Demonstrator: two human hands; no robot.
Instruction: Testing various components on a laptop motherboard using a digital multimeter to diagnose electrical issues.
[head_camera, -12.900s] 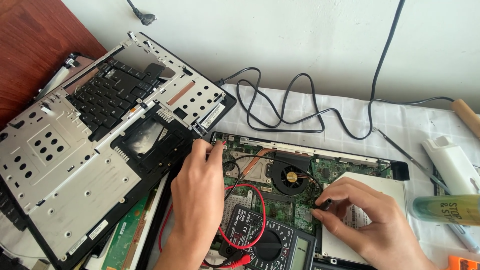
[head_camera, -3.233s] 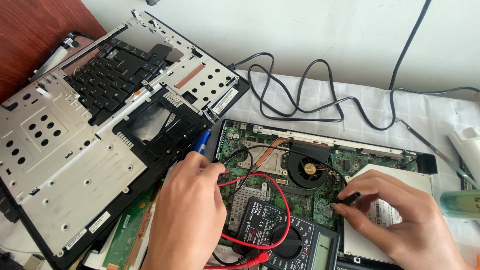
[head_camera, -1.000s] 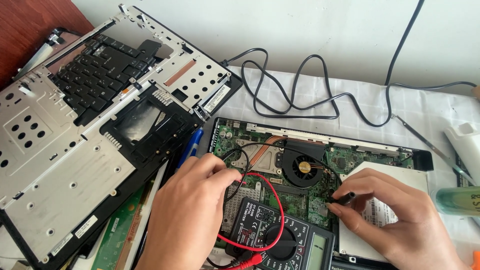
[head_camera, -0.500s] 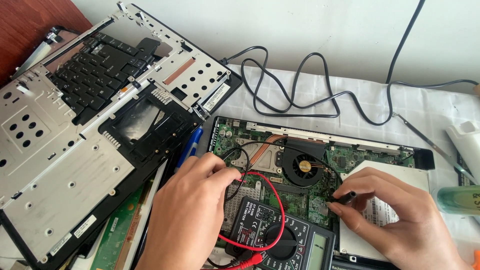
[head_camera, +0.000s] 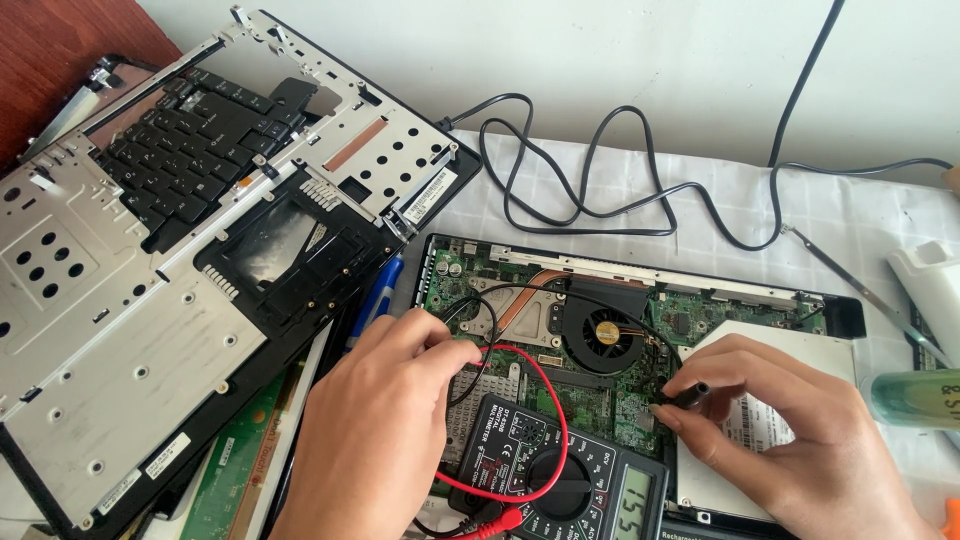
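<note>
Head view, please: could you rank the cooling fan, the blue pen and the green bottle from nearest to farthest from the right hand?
Measured from the right hand:
1. Cooling fan, just up and left on the green board.
2. Green bottle, at the right edge, past the white drive.
3. Blue pen, far left, beyond the left hand, beside the black casing.

A green circuit board (head_camera: 610, 395) carries a copper-coloured heat pipe (head_camera: 527, 290) and a black fan (head_camera: 603, 328) with a gold centre. A red lead (head_camera: 540, 395) and a black lead (head_camera: 480, 330) loop over it. The multimeter (head_camera: 560, 480) is dark grey with a pale grey-green screen. The upturned laptop shell (head_camera: 120, 330) is silver metal dotted with round holes, framed in black, with black keys. A blue pen (head_camera: 378, 298) lies beside it. The cloth (head_camera: 720, 200) is white with a faint check, crossed by a black cable (head_camera: 600, 170).
</note>
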